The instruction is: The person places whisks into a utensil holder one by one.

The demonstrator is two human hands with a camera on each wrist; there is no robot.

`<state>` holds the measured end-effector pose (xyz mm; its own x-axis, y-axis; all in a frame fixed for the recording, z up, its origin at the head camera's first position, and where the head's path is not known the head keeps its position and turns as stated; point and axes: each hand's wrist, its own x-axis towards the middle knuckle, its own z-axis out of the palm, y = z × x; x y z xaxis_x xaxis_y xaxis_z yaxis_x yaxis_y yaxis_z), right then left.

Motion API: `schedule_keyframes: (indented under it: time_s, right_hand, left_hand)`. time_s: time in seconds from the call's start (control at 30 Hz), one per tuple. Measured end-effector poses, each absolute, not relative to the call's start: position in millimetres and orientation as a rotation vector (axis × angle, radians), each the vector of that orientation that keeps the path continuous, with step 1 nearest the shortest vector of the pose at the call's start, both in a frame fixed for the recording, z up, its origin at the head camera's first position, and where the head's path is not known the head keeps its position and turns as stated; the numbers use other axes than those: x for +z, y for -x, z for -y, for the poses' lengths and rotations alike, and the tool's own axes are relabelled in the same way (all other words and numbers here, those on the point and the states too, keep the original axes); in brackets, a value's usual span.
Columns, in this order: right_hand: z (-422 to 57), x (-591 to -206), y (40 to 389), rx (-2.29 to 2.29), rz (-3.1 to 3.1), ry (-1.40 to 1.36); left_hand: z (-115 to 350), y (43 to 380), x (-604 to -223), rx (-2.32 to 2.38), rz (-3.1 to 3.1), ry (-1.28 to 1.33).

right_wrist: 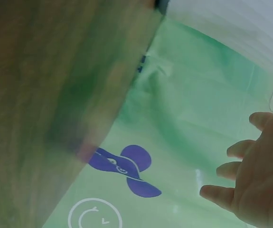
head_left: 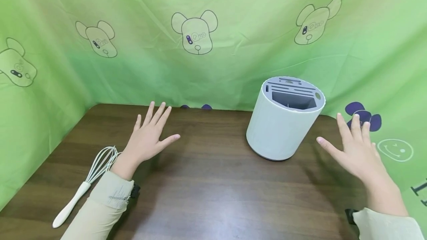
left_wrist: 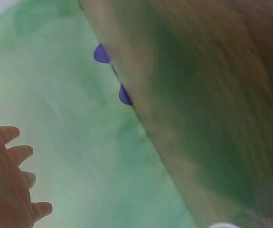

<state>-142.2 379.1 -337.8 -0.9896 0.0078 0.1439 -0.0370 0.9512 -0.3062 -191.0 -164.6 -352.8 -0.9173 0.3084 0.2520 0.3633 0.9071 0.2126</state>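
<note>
My left hand (head_left: 146, 140) hovers above the table's left half, fingers spread and holding nothing. Beneath and beside that forearm lies a whisk (head_left: 80, 192) with a white handle; the sleeve and wrist hide part of its wire loops. A white knife block (head_left: 283, 125) with a grey slotted top stands upright on the right half. To its right is my right hand (head_left: 358, 151), fingers extended, thumb toward the block but apart from it. The wrist views show the left palm (left_wrist: 8, 185) and right palm (right_wrist: 264, 175) with nothing in them.
The dark wooden table (head_left: 207, 180) ends at a green curtain (head_left: 143, 77) printed with bear heads, which hangs behind and on both sides. Black bands show at both wrists, near the sleeve cuffs.
</note>
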Motion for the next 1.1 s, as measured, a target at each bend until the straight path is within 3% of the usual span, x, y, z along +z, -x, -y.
schedule_keyframes:
  time_s: [1.1]
  right_hand:
    - [-351.6,-301.0,156.0,0.883,2.785,-0.238]
  left_hand:
    - [86.1,210.9,-328.8,-0.713,2.601,0.714]
